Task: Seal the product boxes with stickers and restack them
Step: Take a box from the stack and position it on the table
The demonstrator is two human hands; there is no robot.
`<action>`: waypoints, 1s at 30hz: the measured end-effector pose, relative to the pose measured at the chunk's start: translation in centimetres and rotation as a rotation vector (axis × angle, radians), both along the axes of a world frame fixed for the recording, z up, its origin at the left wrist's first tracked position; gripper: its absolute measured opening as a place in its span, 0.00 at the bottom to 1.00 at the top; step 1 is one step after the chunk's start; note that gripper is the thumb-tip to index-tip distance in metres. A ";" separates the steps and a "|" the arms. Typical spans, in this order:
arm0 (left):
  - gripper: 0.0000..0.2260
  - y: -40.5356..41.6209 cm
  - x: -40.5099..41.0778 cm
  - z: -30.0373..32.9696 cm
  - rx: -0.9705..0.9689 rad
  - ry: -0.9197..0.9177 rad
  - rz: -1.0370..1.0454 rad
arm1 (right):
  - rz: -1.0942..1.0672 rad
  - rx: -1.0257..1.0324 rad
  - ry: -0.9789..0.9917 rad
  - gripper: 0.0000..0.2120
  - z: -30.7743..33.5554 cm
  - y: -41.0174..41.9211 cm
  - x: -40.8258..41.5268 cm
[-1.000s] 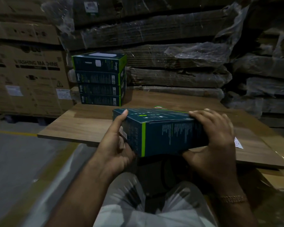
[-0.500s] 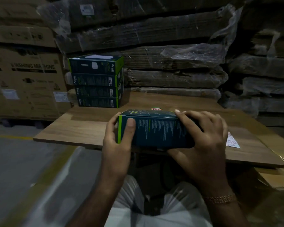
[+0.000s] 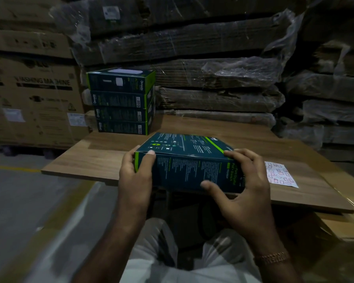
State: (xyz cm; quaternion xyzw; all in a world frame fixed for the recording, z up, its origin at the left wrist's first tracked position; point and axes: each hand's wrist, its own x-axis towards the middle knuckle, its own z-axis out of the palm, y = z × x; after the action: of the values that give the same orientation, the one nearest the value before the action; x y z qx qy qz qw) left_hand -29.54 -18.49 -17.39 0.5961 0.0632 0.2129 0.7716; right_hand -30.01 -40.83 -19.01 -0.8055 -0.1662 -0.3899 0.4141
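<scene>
Gripping the dark product box (image 3: 189, 162) at both ends, left hand (image 3: 134, 178) and right hand (image 3: 247, 186) fingers curled round it. Hovering at the wooden surface (image 3: 102, 158) near edge, sticker sheet (image 3: 279, 175) just right, stack of four boxes (image 3: 122, 103) behind.

We see a wood-grain desk (image 3: 102, 160), matt and smooth; printed cardboard product boxes (image 3: 121, 103) with a slight sheen; a paper sticker sheet (image 3: 279, 174); rough corrugated cartons (image 3: 29, 99) at left; and glossy, crinkled plastic wrap (image 3: 243, 68) upper right.

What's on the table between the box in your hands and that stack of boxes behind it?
Nothing: in the head view, only bare wooden tabletop separates the held box from the stack.
</scene>
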 end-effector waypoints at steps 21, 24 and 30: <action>0.18 0.6 -0.4 -0.2 0.108 -0.087 0.112 | -0.332 0.253 -0.086 0.11 1.3 6.4 0.0; 0.19 0.7 -0.2 -0.3 0.097 -0.074 0.096 | -0.303 0.242 -0.070 0.11 1.5 5.9 0.1; 0.26 0.9 0.3 -0.8 0.070 -0.043 0.017 | -0.198 0.183 0.010 0.11 1.0 4.2 0.1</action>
State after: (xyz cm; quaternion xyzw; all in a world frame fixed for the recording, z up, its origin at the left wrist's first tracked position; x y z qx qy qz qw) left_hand -29.28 -17.61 -18.21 0.6174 0.0441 0.2345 0.7496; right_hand -29.94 -36.59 -17.99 -0.7787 -0.0476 -0.4385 0.4462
